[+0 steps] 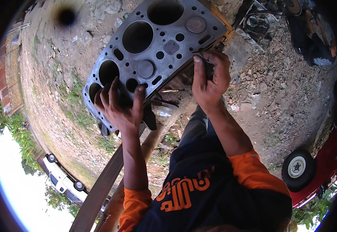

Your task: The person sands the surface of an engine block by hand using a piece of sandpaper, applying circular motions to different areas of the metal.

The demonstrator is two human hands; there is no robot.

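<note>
A grey metal engine block (pixel 139 58) lies tilted across the upper middle of the head view, its flat deck facing up. Large round cylinder bores run along its left side, with smaller holes and round plugs to their right. My left hand (pixel 121 110) rests on the near end of the deck, its fingers spread beside the bores. At the block's right edge, my right hand (pixel 214 77) is closed, thumb and forefinger pinched together. Whatever lies between those fingertips is dark and too small to name.
Two long beams (pixel 112 170) slant below the block. A metal frame (pixel 259 25) lies on stony ground at the upper right, near another person (pixel 319 46). A red vehicle (pixel 327 154) with a wheel (pixel 297 167) stands right; a white pickup (pixel 62 178) is far left.
</note>
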